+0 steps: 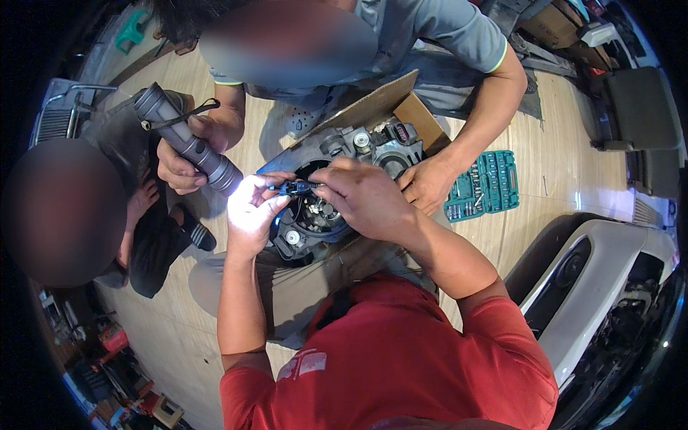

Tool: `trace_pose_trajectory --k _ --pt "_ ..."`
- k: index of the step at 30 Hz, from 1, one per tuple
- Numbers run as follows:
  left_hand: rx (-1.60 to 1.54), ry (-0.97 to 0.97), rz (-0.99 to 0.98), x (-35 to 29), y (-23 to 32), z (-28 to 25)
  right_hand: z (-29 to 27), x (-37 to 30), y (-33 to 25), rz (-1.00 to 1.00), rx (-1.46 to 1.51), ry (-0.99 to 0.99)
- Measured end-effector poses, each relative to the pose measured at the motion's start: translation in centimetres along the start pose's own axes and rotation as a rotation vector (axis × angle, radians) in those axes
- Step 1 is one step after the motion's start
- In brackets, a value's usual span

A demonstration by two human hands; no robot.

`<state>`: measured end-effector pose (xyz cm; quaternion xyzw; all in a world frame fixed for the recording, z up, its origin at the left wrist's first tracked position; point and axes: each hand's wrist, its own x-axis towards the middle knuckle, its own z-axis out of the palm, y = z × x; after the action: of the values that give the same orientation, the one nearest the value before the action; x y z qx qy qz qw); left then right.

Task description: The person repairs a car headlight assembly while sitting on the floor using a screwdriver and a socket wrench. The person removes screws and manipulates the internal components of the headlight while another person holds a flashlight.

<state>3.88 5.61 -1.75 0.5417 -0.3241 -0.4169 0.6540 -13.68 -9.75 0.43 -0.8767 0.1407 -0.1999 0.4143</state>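
Note:
My left hand (251,215), brightly lit, pinches one end of a small black connector-like part (294,188) with bluish glints. My right hand (369,199) meets it from the other side, thumb and fingers pressed together at its right end; a thin piece there is too small to name. Both hands are over the round opening of a vehicle headlight housing (292,247), whose inside shows pale and metallic parts. A co-worker's hand on the left aims a lit grey flashlight (188,143) at my left hand. The co-worker's other hand (428,180) rests at the housing's right side.
Behind the housing stands an open cardboard box (419,122). A green socket-set case (499,183) lies open on the tiled floor to the right. Farther right are a white car bumper (591,269) and a dark chair (641,118). Another person crouches at left, near assorted tools.

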Motion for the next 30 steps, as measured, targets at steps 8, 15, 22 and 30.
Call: trace_pose_trajectory --k 8,15,22,30 --pt "0.164 -0.005 -0.085 -0.1 0.7 0.5 -0.7 0.5 -0.1 -0.048 -0.099 -0.072" --pt "0.398 -0.022 -0.121 -0.4 0.8 0.5 -0.9 0.2 -0.1 -0.041 -0.055 -0.084" --pt "0.406 -0.030 -0.095 -0.2 0.7 0.6 -0.9 0.6 0.1 -0.054 -0.036 -0.076" --pt "0.471 -0.016 -0.027 0.2 0.6 1.2 -0.9 0.5 0.6 -0.050 -0.062 -0.092"
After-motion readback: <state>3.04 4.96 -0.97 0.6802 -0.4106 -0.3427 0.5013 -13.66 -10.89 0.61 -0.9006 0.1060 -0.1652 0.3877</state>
